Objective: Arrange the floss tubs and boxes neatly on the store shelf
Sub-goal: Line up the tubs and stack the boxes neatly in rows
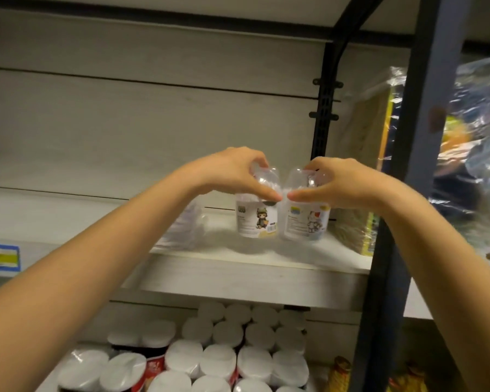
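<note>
Holding two tubs upright, side by side, on the middle shelf (252,274). Gripping the left tub (256,223) by its clear domed lid with the left hand (236,175), fingers curled over the top and thumb down the front. Gripping the right tub (306,226) the same way with the right hand (338,185), thumb tip close to the other thumb. Touching or nearly so at the sides; impossible to tell whether resting on the board or hanging just above it. Set back from the front edge, with bare board ahead. Just beside the left tub, a clear pack (183,230), then open board further left, above a price tag (1,257) on the edge. Near the right tub, a wrapped box (359,142), then the dark post (419,165). Ample height overhead. Below, rows of white-lidded jars (218,360).
</note>
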The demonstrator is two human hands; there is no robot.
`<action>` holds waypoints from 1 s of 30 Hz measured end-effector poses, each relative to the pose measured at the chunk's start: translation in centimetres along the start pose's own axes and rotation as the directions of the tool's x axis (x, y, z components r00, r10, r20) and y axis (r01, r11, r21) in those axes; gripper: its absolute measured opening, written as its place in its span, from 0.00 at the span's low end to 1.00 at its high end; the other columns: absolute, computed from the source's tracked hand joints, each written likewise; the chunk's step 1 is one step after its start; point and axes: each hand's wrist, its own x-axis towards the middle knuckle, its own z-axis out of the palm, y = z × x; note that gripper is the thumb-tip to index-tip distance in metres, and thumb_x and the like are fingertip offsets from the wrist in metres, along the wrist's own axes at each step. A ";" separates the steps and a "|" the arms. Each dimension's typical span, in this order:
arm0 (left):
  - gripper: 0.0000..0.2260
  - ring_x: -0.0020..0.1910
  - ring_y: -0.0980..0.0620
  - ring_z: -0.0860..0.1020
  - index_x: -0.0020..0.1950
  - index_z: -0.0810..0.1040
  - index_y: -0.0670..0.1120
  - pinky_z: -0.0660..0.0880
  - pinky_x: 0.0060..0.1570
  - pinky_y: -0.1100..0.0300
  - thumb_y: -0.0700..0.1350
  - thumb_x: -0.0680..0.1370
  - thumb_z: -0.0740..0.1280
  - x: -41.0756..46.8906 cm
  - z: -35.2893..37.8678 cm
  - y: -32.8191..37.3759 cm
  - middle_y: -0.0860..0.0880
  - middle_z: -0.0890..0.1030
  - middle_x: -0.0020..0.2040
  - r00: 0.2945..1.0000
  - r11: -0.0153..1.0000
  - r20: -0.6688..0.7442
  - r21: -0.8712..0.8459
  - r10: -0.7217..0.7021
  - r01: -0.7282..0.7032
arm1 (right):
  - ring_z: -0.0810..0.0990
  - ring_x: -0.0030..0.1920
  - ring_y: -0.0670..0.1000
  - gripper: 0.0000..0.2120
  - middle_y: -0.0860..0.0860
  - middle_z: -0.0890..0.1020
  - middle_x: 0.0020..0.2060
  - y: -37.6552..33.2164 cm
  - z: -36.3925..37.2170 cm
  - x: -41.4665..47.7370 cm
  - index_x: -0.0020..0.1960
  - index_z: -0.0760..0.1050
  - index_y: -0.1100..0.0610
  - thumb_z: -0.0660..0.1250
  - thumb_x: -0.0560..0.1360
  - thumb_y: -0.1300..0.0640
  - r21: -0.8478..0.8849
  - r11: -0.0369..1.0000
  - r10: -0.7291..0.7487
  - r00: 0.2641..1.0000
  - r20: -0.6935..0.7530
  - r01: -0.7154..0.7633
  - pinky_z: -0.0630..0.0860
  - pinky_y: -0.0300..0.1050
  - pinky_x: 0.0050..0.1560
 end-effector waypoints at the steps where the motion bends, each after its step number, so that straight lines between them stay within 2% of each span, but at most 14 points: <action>1: 0.28 0.46 0.56 0.76 0.63 0.72 0.51 0.74 0.43 0.62 0.58 0.66 0.73 -0.4 -0.7 0.2 0.54 0.76 0.50 1.000 0.999 0.003 -0.042 0.011 -0.011 | 0.76 0.59 0.54 0.37 0.53 0.73 0.65 -0.3 -0.8 -0.6 0.70 0.64 0.52 0.69 0.66 0.38 0.006 1.000 -0.017 1.000 -0.002 0.017 0.75 0.51 0.58; 3: 0.25 0.42 0.59 0.78 0.58 0.75 0.52 0.75 0.36 0.65 0.58 0.64 0.74 -1.2 -2.0 0.5 0.54 0.80 0.46 0.999 0.995 0.024 -0.099 0.027 -0.025 | 0.77 0.56 0.53 0.38 0.52 0.75 0.62 -1.0 -2.3 -1.9 0.69 0.66 0.52 0.68 0.63 0.36 0.037 0.998 -0.042 0.999 0.019 0.041 0.78 0.50 0.54; 5: 0.25 0.36 0.59 0.80 0.54 0.78 0.52 0.75 0.32 0.67 0.60 0.61 0.74 -2.4 -3.0 0.6 0.53 0.82 0.43 0.999 0.991 0.042 -0.130 0.030 -0.024 | 0.78 0.50 0.49 0.40 0.50 0.76 0.57 -1.8 -3.1 -3.0 0.66 0.68 0.51 0.66 0.58 0.34 0.081 0.995 -0.070 0.996 0.059 0.065 0.78 0.43 0.44; 7: 0.26 0.33 0.63 0.80 0.52 0.79 0.52 0.75 0.31 0.68 0.61 0.57 0.73 -3.6 -4.0 0.4 0.53 0.83 0.41 0.999 0.989 0.032 -0.147 0.031 -0.026 | 0.77 0.46 0.45 0.39 0.48 0.76 0.53 -2.7 -3.4 -3.5 0.64 0.69 0.49 0.65 0.56 0.34 0.112 0.990 -0.099 0.992 0.076 0.090 0.76 0.37 0.38; 13: 0.28 0.35 0.63 0.81 0.52 0.79 0.53 0.74 0.29 0.70 0.62 0.55 0.71 -7.1 -7.6 -2.7 0.53 0.84 0.41 0.999 0.991 -0.033 -0.136 0.000 -0.004 | 0.75 0.41 0.42 0.40 0.47 0.75 0.51 -7.7 -3.1 -3.1 0.64 0.69 0.47 0.64 0.55 0.32 0.096 0.977 -0.193 0.981 0.020 0.190 0.71 0.36 0.33; 15: 0.28 0.37 0.63 0.82 0.52 0.78 0.55 0.75 0.30 0.70 0.63 0.55 0.71 -8.4 -9.3 -4.4 0.54 0.84 0.42 0.999 0.992 -0.047 -0.121 -0.027 0.021 | 0.77 0.41 0.43 0.40 0.45 0.75 0.50 -10.2 -2.6 -2.7 0.63 0.70 0.47 0.64 0.54 0.32 0.111 0.967 -0.231 0.973 0.011 0.228 0.72 0.35 0.33; 19: 0.27 0.38 0.63 0.82 0.52 0.76 0.57 0.77 0.32 0.69 0.63 0.55 0.70 -11.4 -12.5 -9.4 0.55 0.83 0.44 0.997 0.995 -0.056 -0.079 -0.058 0.053 | 0.79 0.44 0.46 0.42 0.47 0.77 0.52 -16.0 -0.2 -1.5 0.63 0.71 0.48 0.65 0.53 0.32 0.137 0.948 -0.292 0.956 0.015 0.288 0.78 0.40 0.39; 23: 0.31 0.42 0.58 0.82 0.57 0.76 0.55 0.76 0.35 0.66 0.63 0.56 0.70 -14.0 -15.5 -15.8 0.54 0.83 0.46 0.996 0.997 -0.054 -0.032 -0.073 0.072 | 0.79 0.43 0.45 0.40 0.46 0.78 0.47 -22.6 3.2 0.1 0.60 0.73 0.47 0.64 0.52 0.31 0.166 0.938 -0.315 0.949 0.033 0.305 0.77 0.38 0.37; 27: 0.30 0.45 0.57 0.80 0.59 0.75 0.55 0.74 0.37 0.67 0.62 0.59 0.70 -15.7 -18.5 -22.3 0.54 0.81 0.47 0.998 0.999 -0.034 -0.010 -0.045 0.045 | 0.79 0.46 0.46 0.39 0.48 0.79 0.52 -29.0 6.8 1.8 0.62 0.73 0.49 0.65 0.54 0.33 0.234 0.934 -0.278 0.960 0.008 0.269 0.78 0.39 0.40; 30: 0.29 0.44 0.59 0.78 0.58 0.75 0.56 0.73 0.36 0.66 0.62 0.59 0.70 -16.3 -20.3 -27.0 0.56 0.80 0.46 1.000 1.000 -0.004 -0.008 -0.030 0.030 | 0.78 0.50 0.49 0.37 0.51 0.77 0.59 -33.1 9.7 3.3 0.66 0.69 0.50 0.68 0.61 0.36 0.250 0.940 -0.237 0.972 -0.009 0.231 0.77 0.38 0.41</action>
